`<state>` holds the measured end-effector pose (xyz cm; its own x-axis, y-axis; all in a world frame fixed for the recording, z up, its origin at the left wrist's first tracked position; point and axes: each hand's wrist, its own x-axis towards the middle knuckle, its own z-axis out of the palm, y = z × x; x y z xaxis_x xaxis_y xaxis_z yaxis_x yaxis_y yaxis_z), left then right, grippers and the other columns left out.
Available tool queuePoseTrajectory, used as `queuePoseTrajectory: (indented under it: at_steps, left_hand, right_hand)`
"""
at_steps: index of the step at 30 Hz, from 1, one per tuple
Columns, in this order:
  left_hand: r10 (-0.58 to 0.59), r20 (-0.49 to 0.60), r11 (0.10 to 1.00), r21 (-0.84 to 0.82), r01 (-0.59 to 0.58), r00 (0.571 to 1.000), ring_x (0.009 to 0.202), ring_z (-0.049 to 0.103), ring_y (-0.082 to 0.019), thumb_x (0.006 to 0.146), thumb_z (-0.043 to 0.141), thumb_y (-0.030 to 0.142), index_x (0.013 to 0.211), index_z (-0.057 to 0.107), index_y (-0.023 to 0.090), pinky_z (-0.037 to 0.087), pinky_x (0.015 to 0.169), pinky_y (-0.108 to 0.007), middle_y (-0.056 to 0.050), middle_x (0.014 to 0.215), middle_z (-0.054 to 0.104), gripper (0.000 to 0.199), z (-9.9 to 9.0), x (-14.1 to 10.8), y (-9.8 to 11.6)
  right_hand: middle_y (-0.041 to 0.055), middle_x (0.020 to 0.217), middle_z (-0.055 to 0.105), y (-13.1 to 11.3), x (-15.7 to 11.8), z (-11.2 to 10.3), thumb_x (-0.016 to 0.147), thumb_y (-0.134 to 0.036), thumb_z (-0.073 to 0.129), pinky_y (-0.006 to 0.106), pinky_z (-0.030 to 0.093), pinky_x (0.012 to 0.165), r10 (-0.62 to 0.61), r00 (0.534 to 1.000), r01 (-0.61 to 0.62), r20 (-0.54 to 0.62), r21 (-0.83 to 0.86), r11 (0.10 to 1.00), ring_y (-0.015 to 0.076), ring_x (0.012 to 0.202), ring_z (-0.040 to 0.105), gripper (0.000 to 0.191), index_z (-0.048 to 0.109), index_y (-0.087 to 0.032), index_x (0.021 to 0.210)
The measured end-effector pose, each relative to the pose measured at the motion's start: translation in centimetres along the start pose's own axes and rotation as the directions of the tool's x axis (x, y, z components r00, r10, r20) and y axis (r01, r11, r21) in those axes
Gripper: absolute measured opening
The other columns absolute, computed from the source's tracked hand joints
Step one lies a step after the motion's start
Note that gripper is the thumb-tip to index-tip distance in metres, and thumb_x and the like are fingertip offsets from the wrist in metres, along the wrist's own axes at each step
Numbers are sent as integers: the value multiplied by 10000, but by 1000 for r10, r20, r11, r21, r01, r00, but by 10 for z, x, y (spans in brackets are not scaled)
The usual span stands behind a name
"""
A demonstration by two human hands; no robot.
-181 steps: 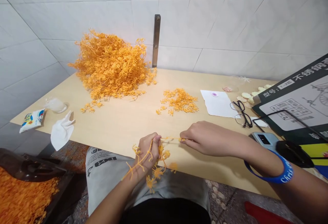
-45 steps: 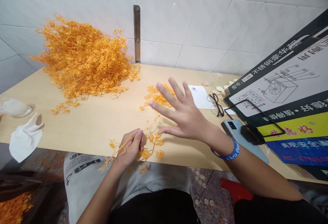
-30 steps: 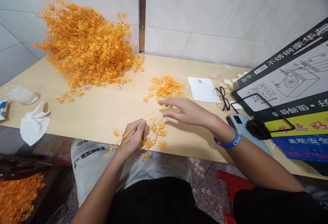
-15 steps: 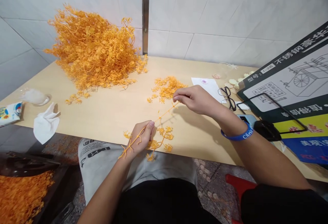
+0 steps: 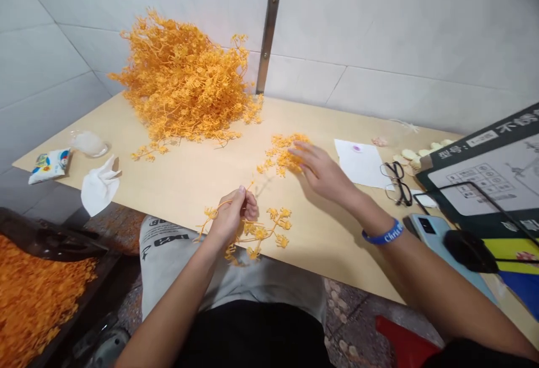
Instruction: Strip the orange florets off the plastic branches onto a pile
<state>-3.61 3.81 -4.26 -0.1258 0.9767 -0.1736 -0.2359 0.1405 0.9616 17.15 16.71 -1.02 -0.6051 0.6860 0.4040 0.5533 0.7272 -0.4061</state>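
My left hand (image 5: 231,211) is closed around a thin orange stem near the table's front edge. Orange flower sprigs (image 5: 260,233) stick out below and to the right of that hand, some over the edge. Fingers spread, my right hand (image 5: 318,170) is over the right side of a small heap of orange blossoms (image 5: 280,152) on the table (image 5: 189,180). A blue wristband (image 5: 384,233) is on the right wrist. Behind, at the left, a big bushy pile of orange flower stems (image 5: 189,82) rises against the wall.
A tissue (image 5: 100,188), a small packet (image 5: 49,166) and a clear plastic item (image 5: 89,143) lie at the left. White paper (image 5: 357,160), glasses (image 5: 398,183), a phone (image 5: 433,230) and a printed box (image 5: 484,171) are at the right. A container of orange pieces (image 5: 37,295) stands lower left.
My right hand has left the stem and opened over the small blossom heap. My left hand still grips the stem, now with its fingers curled in view. The whole view has shifted.
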Motion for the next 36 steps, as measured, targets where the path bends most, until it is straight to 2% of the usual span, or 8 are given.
queuePoseTrajectory:
  at_steps: [5, 9, 13, 23, 26, 29, 32, 36]
  left_hand:
    - [54, -90, 981, -182, -69, 994, 491, 479, -65, 811, 553, 673, 746, 566, 155, 400, 488, -189, 22, 591, 532, 522, -5, 11, 19]
    - [103, -130, 964, -232, -131, 986, 491, 460, -60, 840, 522, 673, 776, 557, 157, 402, 487, -180, 25, 602, 511, 521, -4, 20, 27]
    - [84, -173, 968, -220, -122, 981, 591, 535, -74, 886, 455, 657, 858, 594, 150, 471, 595, -186, -9, 698, 584, 526, -2, 24, 32]
    - [-4, 199, 998, 55, -7, 980, 1136, 618, -239, 867, 578, 548, 1102, 701, 163, 487, 956, -336, -137, 1207, 674, 468, -38, 0, 20]
    - [59, 216, 990, 115, -85, 975, 1181, 592, -247, 896, 550, 456, 1086, 708, 171, 494, 964, -343, -123, 1273, 643, 378, -41, -6, 18]
    - [141, 152, 955, 238, -175, 978, 1202, 575, -211, 858, 617, 354, 1216, 633, 212, 471, 997, -314, -91, 1346, 599, 386, -35, -6, 15]
    - [185, -14, 926, 338, -169, 983, 1013, 637, -185, 822, 647, 358, 1116, 644, 179, 504, 869, -274, -90, 1167, 674, 344, -26, -4, 8]
    - [160, -82, 923, 365, -120, 984, 646, 577, -150, 838, 579, 472, 686, 622, 150, 464, 610, -251, -32, 673, 620, 359, -22, -5, -3]
  right_hand:
    - [122, 1082, 727, -49, -8, 30, 960, -380, 463, 377, 543, 842, -45, 951, -109, 307, 467, 877, 223, 972, 687, 345, 679, -162, 1118]
    - [124, 1120, 718, -71, -9, 45, 842, -460, 655, 400, 500, 903, -156, 944, -38, 292, 563, 825, 258, 1017, 661, 390, 678, -171, 1104]
    - [64, 846, 735, -76, -11, 63, 876, -320, 599, 291, 491, 709, -21, 926, -233, 377, 615, 754, 184, 772, 662, 185, 695, -162, 864]
    - [20, 694, 636, -66, -15, 74, 846, -459, 621, 286, 473, 651, 221, 946, -317, 239, 827, 464, 155, 669, 583, 283, 632, -186, 773]
    - [10, 693, 623, -68, -14, 72, 805, -482, 670, 271, 471, 635, 295, 923, -346, 248, 870, 351, 148, 671, 581, 290, 621, -197, 777]
    - [-12, 665, 610, -72, -15, 70, 770, -488, 709, 239, 432, 547, 342, 873, -405, 347, 908, 113, 119, 581, 545, 309, 581, -207, 789]
    - [-17, 664, 616, -77, -17, 66, 741, -460, 751, 220, 407, 498, 321, 820, -468, 474, 878, -101, 107, 541, 536, 333, 541, -213, 817]
    - [-19, 665, 623, -77, -20, 67, 733, -455, 766, 206, 407, 477, 250, 802, -501, 542, 839, -212, 100, 524, 532, 362, 528, -218, 867]
